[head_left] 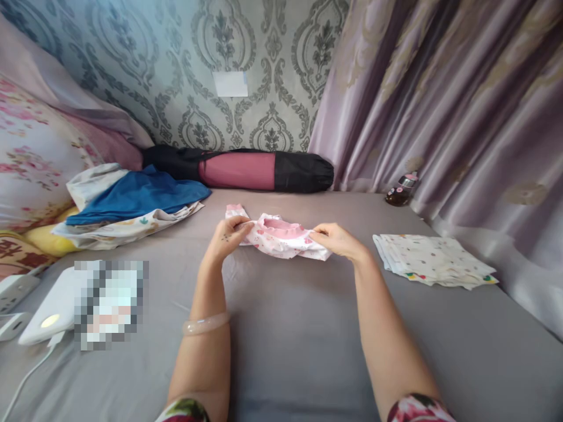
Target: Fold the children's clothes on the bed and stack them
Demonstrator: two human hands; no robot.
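A small white baby shirt (281, 245) with pink prints, a pink neckband and a pink cuff is stretched between my two hands over the grey bed sheet. My left hand (229, 236) pinches its left shoulder beside the neckband. At the opposite shoulder, my right hand (338, 239) grips the fabric between thumb and fingers. The neck opening faces up and away from me. One sleeve with its pink cuff sticks out behind my left hand; the shirt's lower part is bunched and partly hidden.
Folded printed cloths (433, 258) lie at the right, with a small dark bottle (402, 190) behind them. A blue garment (145, 196) tops a clothes pile at the left. Nearer are a white power bank (61, 305) and cable. A black-and-pink roll (237, 170) lies along the wall.
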